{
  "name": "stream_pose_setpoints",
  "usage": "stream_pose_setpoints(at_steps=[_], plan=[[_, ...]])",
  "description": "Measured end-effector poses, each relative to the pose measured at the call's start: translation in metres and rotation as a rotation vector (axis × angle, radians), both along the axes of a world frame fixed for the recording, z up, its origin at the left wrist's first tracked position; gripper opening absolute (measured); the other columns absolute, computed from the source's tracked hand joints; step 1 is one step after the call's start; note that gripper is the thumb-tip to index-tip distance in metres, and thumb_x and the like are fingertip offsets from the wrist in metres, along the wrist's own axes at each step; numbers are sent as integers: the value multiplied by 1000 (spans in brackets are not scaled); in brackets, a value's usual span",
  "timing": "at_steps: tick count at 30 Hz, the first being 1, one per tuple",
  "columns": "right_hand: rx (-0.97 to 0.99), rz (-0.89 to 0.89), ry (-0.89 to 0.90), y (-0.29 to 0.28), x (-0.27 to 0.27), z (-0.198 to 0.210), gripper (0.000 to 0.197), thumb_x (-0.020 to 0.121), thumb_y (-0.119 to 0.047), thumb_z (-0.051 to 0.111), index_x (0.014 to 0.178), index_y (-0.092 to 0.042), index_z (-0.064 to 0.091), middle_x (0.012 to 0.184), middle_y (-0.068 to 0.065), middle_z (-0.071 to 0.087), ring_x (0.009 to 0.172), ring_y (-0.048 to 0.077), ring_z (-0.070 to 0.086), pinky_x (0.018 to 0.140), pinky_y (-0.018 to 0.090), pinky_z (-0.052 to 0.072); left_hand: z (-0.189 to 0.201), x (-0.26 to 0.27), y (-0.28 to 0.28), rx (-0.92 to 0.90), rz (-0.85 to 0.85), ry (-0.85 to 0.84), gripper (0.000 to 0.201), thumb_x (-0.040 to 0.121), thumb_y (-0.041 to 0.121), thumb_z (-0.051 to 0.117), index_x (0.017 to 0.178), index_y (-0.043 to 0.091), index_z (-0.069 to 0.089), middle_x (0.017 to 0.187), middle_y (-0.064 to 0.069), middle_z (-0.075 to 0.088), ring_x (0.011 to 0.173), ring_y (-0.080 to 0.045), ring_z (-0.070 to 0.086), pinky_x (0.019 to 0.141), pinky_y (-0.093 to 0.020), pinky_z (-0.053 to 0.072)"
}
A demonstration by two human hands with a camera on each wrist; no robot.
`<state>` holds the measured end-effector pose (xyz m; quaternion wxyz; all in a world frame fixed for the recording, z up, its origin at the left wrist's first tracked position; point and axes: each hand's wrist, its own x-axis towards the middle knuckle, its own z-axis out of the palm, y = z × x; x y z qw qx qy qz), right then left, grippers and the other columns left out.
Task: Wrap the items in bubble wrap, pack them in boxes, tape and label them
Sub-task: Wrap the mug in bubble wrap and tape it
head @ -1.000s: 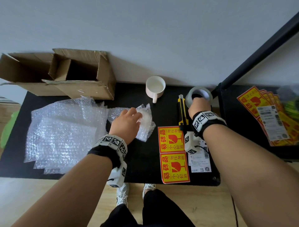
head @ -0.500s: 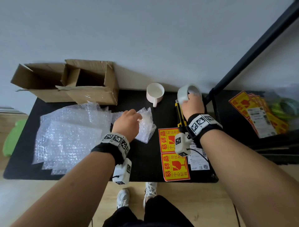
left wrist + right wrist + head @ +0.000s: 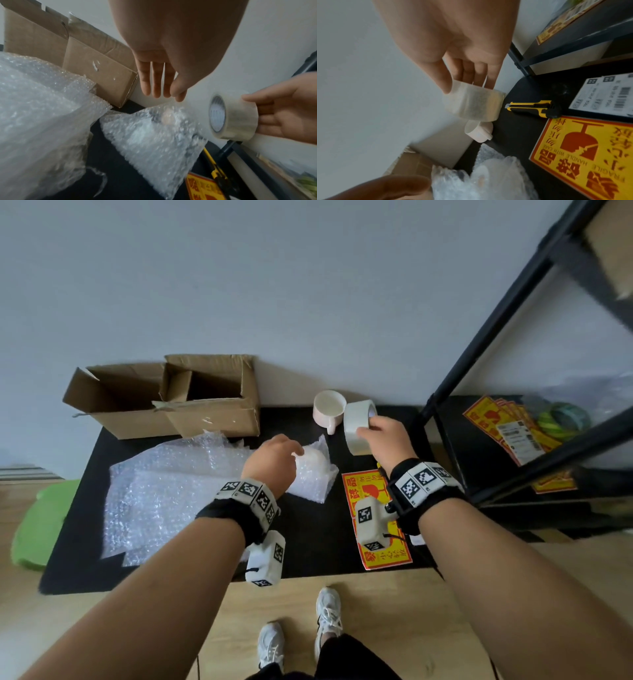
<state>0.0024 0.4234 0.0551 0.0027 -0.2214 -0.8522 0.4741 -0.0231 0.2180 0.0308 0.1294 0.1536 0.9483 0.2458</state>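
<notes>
A bubble-wrapped bundle lies on the black table. My left hand is over its top with the fingers straight and close together, at or just above the wrap. My right hand grips a roll of clear tape in the air, thumb on one side and fingers on the other, just right of the bundle and in front of a white mug. The right wrist view shows the tape roll held above the mug.
Two open cardboard boxes stand at the back left, with loose bubble wrap sheets in front of them. Fragile stickers, a shipping label and a yellow utility knife lie at the right. A black shelf frame holds more stickers.
My right hand has lifted the tape roll off the table and carried it left, toward the bundle. The left hand has stayed at the bundle. The head view has tilted upward.
</notes>
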Motion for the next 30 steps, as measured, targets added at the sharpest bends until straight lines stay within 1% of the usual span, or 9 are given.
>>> stream_pose_setpoints(at_steps=[5, 8, 11, 14, 16, 18, 20, 25, 30], plan=[[-121, -14, 53, -17, 19, 24, 16, 89, -13, 64, 98, -9, 75, 99, 10, 71, 100, 26, 64, 80, 32, 48, 34, -4, -6, 186, -3, 87, 27, 95, 12, 51, 114, 19, 69, 116, 2, 60, 104, -15, 59, 88, -23, 43], [-190, -36, 42, -26, 29, 40, 16, 88, -13, 62, 96, -9, 76, 100, 12, 72, 104, 30, 63, 90, 41, 50, 53, -2, -8, 281, -6, 103, 26, 92, 16, 58, 115, 21, 68, 114, 4, 63, 98, -11, 60, 86, -21, 43], [-248, -36, 47, -36, 39, 53, 17, 85, -11, 61, 93, -8, 75, 102, 15, 72, 107, 35, 62, 97, 50, 46, 68, 4, -6, 381, 8, 39, 23, 94, 23, 59, 114, 18, 69, 101, 7, 66, 90, -9, 60, 81, -22, 45], [-326, -29, 65, -50, 50, 60, 19, 83, -10, 60, 93, -11, 76, 104, 16, 72, 109, 37, 62, 100, 52, 45, 72, 12, -5, 444, -17, -71, 25, 95, 35, 56, 99, 16, 72, 89, 6, 71, 84, -15, 65, 79, -31, 53], [-370, -51, 74, -58, 55, 61, 20, 79, -14, 60, 88, -17, 78, 103, 14, 73, 109, 36, 63, 102, 54, 46, 71, 17, -5, 535, 19, -165, 32, 95, 40, 58, 95, 11, 74, 83, 2, 71, 77, -15, 65, 69, -28, 54], [-399, -83, 73, -64, 61, 62, 21, 81, -14, 60, 80, -22, 79, 101, 11, 74, 108, 34, 65, 102, 55, 46, 71, 22, -6, 584, 41, -203, 32, 94, 38, 60, 93, 10, 74, 77, 4, 68, 68, -8, 58, 59, -20, 46], [-411, -101, 70, -66, 66, 61, 21, 87, -18, 59, 77, -20, 78, 100, 12, 74, 106, 33, 66, 102, 56, 46, 73, 26, -8, 616, 44, -231, 28, 94, 34, 61, 92, 10, 74, 74, 5, 67, 66, -6, 56, 61, -19, 44], [-450, -135, 37, -68, 64, 67, 21, 94, -26, 59, 98, -11, 73, 101, 11, 74, 100, 28, 69, 98, 48, 52, 82, 32, -6, 724, 122, -318, 27, 95, 25, 61, 90, 1, 72, 71, -1, 66, 63, -11, 57, 61, -20, 48], [-451, -106, 13, -59, 55, 71, 26, 76, -23, 63, 93, -6, 73, 93, 11, 74, 95, 29, 70, 97, 51, 52, 91, 31, 5, 789, 221, -351, 32, 95, 23, 61, 97, -8, 70, 81, -16, 68, 63, -16, 62, 65, -26, 54]])
